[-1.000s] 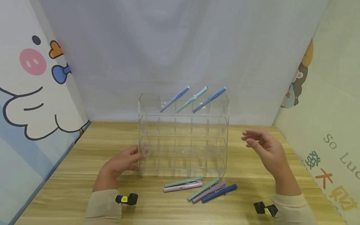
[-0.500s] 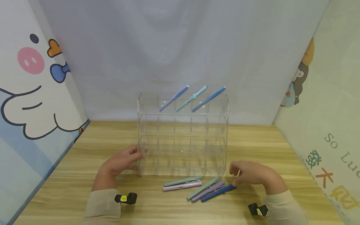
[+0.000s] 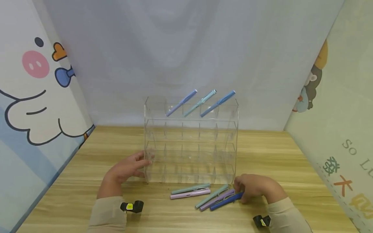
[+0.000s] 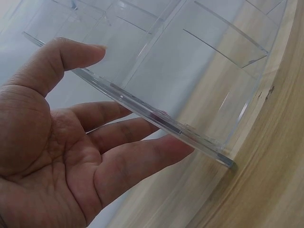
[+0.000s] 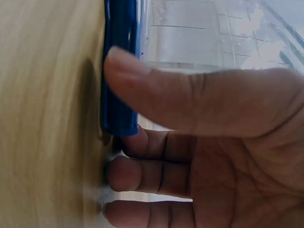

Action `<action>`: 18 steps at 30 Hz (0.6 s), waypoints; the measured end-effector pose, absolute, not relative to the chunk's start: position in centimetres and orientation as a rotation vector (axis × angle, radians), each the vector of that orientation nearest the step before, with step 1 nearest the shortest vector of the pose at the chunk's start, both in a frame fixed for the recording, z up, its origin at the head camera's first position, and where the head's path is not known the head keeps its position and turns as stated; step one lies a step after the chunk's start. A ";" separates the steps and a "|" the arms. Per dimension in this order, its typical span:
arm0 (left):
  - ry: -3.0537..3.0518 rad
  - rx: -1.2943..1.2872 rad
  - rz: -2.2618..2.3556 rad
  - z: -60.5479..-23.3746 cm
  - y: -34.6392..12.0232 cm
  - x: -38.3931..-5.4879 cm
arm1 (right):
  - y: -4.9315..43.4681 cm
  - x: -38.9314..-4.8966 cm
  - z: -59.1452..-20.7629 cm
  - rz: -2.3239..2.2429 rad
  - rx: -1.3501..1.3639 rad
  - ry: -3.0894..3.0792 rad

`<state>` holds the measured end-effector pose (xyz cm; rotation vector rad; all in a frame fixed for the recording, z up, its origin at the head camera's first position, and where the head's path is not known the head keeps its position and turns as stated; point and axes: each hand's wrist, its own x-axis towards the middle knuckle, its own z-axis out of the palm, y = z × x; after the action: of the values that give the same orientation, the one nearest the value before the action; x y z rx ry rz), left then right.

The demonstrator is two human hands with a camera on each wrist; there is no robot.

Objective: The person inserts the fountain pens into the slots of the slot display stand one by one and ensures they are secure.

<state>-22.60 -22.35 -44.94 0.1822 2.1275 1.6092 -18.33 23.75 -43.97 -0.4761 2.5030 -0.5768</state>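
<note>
Dark blue pen (image 3: 225, 202), pinched in my right hand (image 3: 256, 187), stretching toward eight o'clock from my fingers (image 5: 127, 175), left hand (image 3: 126, 168) gripping clear rack (image 3: 189, 178)

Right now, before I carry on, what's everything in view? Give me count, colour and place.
Rack: 1, clear, mid-table
Pens racked: 3, lavender pen, aqua pen, blue pen, slanted in the top tier
Loose pair: 2, green pen, pink pen, before the rack
Loose trio: 3, second green pen, purple pen, dark blue pen, right of the pair
Table: 1, wood-toned, underneath
Backdrop: 1, greyish, behind
Cartoon panels: 2, multicoloured, either side
Wrist cameras: 2, black, at the cuffs
Sleeves: 2, beige, near edge
Left hand: 1, bare, at rack's left edge
Right hand: 1, bare, thumb on dark blue pen's end
</note>
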 end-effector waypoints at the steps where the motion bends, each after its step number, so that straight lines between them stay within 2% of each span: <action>1: 2.128 0.177 1.611 -45.1 -22.3 -22.6 | 23.8 -18.4 -44.0 -0.563 -0.495 2.507; 7: 2.127 0.203 1.621 -45.0 -22.3 -22.6 | 24.0 -18.4 -43.8 -0.518 -0.602 2.511; 18: 2.125 0.233 1.610 -44.5 -22.2 -22.3 | 25.8 -18.8 -42.3 -0.726 -0.721 2.469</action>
<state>-22.33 -22.22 -44.52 0.2326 2.1249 1.6096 -18.83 25.83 -42.29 -0.7214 2.4686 -0.7256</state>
